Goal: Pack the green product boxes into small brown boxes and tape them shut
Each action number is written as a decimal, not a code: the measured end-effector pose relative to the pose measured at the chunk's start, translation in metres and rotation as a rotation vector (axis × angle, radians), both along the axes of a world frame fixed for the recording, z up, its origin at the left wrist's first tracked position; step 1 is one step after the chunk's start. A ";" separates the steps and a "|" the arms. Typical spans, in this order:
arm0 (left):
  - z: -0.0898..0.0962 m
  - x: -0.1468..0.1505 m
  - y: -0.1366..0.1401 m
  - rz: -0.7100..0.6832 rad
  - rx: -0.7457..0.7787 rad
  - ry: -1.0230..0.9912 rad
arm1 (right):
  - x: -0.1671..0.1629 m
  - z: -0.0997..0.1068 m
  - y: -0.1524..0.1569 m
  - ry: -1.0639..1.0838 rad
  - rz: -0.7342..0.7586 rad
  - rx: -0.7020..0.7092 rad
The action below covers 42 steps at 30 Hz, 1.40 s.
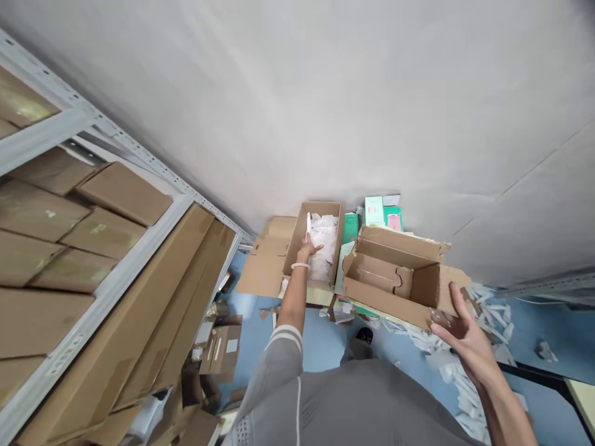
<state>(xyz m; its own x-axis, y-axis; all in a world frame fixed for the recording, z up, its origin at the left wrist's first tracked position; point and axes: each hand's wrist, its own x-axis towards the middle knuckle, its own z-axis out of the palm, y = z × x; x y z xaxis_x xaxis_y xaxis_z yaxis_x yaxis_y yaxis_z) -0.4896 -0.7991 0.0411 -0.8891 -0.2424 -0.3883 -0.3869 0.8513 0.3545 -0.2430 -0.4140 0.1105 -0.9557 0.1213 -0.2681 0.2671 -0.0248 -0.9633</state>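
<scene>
My left hand reaches into an open cardboard box that contains crumpled white packing material. Its thumb is spread away from the fingers, and the fingertips are beside a narrow white strip along the box's left inner wall. At the right, my right hand grips the near right corner of a second open cardboard box, thumb and fingers apart around the corner. This box is slightly tilted and shows bare cardboard inside. Between the two boxes are green cartons.
A metal shelf stacked with brown cartons stands at the left. Pale green and pink cartons sit against the grey wall. White scraps and opened boxes litter the blue floor.
</scene>
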 end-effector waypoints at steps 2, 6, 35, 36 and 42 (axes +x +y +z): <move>-0.010 -0.007 0.008 -0.002 -0.019 -0.049 | 0.001 -0.001 -0.002 0.005 -0.017 0.027; -0.025 -0.002 0.023 -0.058 -0.035 -0.038 | 0.001 0.002 -0.002 0.012 -0.026 0.053; 0.157 0.122 0.089 -0.758 0.148 1.103 | -0.020 0.009 -0.016 0.152 0.007 0.150; 0.154 0.122 0.099 -0.865 0.087 1.024 | -0.021 0.009 -0.017 0.161 0.008 0.149; 0.144 0.122 0.112 -1.032 -0.103 0.738 | -0.017 0.008 -0.017 0.174 0.023 0.165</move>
<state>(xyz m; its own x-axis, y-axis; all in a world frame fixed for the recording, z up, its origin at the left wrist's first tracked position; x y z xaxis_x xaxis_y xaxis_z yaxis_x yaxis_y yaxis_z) -0.3678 -0.6875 0.1853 -0.6780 0.6888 0.2566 0.7292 0.6743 0.1167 -0.2599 -0.4307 0.1181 -0.9888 0.1275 -0.0778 0.0957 0.1405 -0.9854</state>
